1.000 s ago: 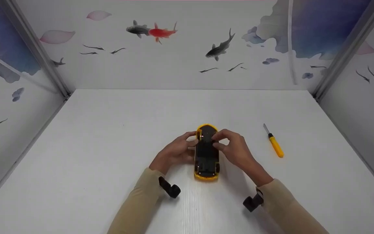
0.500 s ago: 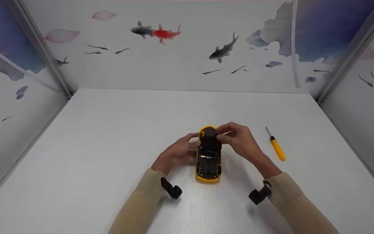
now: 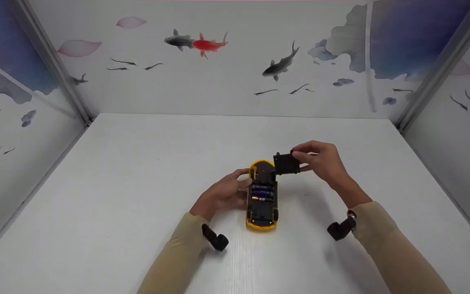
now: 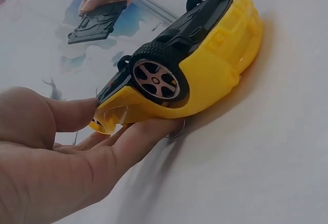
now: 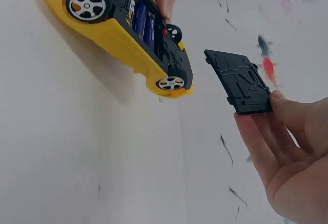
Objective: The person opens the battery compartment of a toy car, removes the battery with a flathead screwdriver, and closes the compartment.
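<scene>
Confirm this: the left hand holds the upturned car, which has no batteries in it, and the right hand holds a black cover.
Wrong about the batteries: the right wrist view shows blue ones in the upturned car. The left hand does hold it, and the right hand holds a black cover.

A yellow toy car [image 3: 262, 213] is upside down, blue batteries [image 3: 262, 192] exposed; its flat black cover [image 3: 286, 164] is held apart beside its far end.
</scene>
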Tool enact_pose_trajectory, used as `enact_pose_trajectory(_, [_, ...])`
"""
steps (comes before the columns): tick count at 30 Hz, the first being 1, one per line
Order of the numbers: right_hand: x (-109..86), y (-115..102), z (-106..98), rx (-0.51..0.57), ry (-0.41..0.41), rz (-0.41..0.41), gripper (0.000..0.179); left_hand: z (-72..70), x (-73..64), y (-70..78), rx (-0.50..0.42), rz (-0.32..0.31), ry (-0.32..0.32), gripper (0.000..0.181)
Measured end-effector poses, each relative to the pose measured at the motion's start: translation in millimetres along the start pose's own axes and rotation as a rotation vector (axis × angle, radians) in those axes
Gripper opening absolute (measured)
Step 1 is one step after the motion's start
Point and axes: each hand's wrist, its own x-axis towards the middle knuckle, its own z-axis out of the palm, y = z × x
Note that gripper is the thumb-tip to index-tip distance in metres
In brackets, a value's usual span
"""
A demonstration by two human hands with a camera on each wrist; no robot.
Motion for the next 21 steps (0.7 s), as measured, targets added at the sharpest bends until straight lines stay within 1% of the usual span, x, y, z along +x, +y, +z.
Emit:
enact_pose_trajectory(6, [9.5,15,-13,0.105,0.013,0.09,0.036,0.6,-0.7,-0.4,0.013,0.004,-0.004,0.051])
enact_pose_trajectory(10, [14.8,25,-17,0.15,-0.001,0.155,0.039,0.2,-1.4,-1.0,-0.003,0.001,-0.014,0.052])
enact_pose_trajectory(15, [20.6,40,-22,0.196,-0.015,0.204,0.043,-0.5,-0.6,-1.0,0.008,0.006,-0.016,0.051])
enact_pose_trajectory(21, [29.1,64,-23,0.21,-0.012,0.274,0.045,-0.9,0.9,0.1,0.043,0.009,-0.007,0.052])
